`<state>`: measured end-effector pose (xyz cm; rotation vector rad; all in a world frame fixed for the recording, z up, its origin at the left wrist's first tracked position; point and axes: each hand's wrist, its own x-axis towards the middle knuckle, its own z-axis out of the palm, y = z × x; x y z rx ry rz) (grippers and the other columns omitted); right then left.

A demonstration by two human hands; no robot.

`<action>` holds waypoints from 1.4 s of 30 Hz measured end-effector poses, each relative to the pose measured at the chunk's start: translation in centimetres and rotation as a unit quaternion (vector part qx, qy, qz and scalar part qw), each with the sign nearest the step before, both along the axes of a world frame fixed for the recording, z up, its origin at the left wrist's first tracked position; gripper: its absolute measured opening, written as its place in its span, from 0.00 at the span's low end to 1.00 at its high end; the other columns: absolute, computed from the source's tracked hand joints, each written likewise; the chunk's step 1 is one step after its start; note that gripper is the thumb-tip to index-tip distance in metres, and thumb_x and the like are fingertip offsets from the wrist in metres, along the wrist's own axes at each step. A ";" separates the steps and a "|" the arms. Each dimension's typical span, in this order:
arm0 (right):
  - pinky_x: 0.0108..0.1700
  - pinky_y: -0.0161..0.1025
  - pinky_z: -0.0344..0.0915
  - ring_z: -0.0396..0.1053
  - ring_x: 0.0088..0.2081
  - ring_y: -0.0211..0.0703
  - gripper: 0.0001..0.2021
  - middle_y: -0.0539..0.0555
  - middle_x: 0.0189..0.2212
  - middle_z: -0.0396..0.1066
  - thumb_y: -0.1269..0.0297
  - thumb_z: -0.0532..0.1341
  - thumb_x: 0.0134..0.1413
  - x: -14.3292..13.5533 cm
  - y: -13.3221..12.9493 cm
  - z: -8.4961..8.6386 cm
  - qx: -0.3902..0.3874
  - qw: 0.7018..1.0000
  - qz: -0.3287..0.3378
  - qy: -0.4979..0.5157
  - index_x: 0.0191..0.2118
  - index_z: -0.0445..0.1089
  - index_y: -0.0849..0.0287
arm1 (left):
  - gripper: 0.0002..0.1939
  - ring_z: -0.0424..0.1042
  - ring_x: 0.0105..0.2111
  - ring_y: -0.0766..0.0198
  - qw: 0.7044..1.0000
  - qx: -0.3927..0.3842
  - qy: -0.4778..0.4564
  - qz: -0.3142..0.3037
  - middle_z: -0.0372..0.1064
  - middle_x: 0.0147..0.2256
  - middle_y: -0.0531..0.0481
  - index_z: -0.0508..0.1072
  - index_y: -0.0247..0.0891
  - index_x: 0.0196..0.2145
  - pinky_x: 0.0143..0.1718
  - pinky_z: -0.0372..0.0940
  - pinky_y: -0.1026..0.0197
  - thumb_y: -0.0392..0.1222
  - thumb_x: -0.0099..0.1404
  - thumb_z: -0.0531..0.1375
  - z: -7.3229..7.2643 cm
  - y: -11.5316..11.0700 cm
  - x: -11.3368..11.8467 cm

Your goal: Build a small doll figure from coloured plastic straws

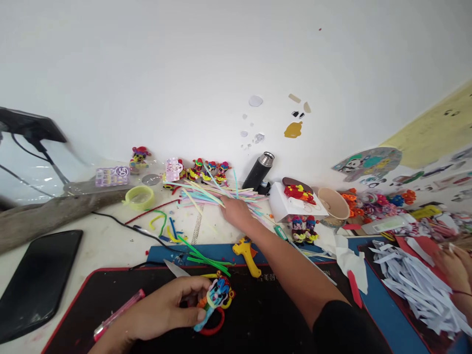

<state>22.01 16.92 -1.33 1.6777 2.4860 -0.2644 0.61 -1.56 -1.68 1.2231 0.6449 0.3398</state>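
Observation:
My left hand [173, 307] is closed around a small fuzzy pipe-cleaner figure [217, 295] with a blue face, a curly top and a pale blue lower end. Below that hand, partly covered, are scissors with a metal blade [175, 269] and a red handle loop [217, 324]. My right hand [237, 214] is stretched across to a loose pile of pastel pipe cleaners [199, 196] and touches it. Its fingertips are hidden, so their grip does not show. Under my right forearm lies a yellow glue gun [248, 255], near some green pipe cleaners [210, 263].
Several finished figures [210, 171] line the wall. A black flask [258, 172] leans behind the pile, beside a white box [283, 204]. A yellow tape roll [140, 197] and a phone [39, 280] are on the left. On the right, another person's hand [452, 268] is near paper strips [409, 285].

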 end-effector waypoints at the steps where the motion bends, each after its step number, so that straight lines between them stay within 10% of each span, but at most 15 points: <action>1: 0.49 0.45 0.66 0.76 0.52 0.57 0.20 0.64 0.51 0.79 0.61 0.53 0.74 0.2 0.3 0.1 -0.007 1.000 0.002 0.005 0.65 0.65 0.58 | 0.23 0.61 0.37 0.60 1.000 0.000 -0.002 0.001 0.66 0.37 0.52 0.77 0.41 0.47 0.39 0.59 0.61 0.61 0.64 0.68 0.0 0.0 0.0; 15: 0.32 0.33 0.54 0.65 0.31 0.39 0.11 0.47 0.28 0.68 0.58 0.64 0.62 3.7 1.6 6.2 -0.150 0.978 0.042 0.138 0.36 0.76 0.61 | 0.25 0.63 0.37 0.59 1.000 0.008 -0.004 0.005 0.68 0.38 0.51 0.77 0.41 0.47 0.40 0.61 0.60 0.63 0.64 0.66 -0.5 -0.1 0.1; 22: 0.29 0.35 0.50 0.62 0.25 0.38 0.13 0.47 0.20 0.65 0.60 0.64 0.63 3.8 1.7 5.9 -0.132 0.983 0.015 0.131 0.28 0.75 0.61 | 0.25 0.63 0.37 0.59 1.000 -0.005 -0.005 0.008 0.67 0.39 0.51 0.76 0.41 0.46 0.39 0.60 0.60 0.63 0.63 0.67 -0.5 -0.1 0.2; 30: 0.36 0.35 0.57 0.75 0.39 0.43 0.14 0.52 0.40 0.80 0.53 0.63 0.68 4.6 0.2 5.7 -0.020 0.991 -0.016 0.134 0.52 0.78 0.55 | 0.25 0.67 0.40 0.56 1.000 0.015 -0.007 0.006 0.71 0.40 0.49 0.78 0.42 0.48 0.42 0.64 0.59 0.64 0.63 0.66 -0.6 0.0 0.2; 42: 0.48 0.42 0.65 0.74 0.53 0.56 0.30 0.63 0.57 0.74 0.44 0.63 0.65 7.2 -3.6 4.3 -0.011 1.000 -0.016 -0.012 0.65 0.69 0.58 | 0.25 0.68 0.42 0.55 1.000 0.020 0.006 0.000 0.73 0.43 0.49 0.78 0.42 0.49 0.43 0.64 0.59 0.64 0.65 0.66 -0.7 0.0 0.1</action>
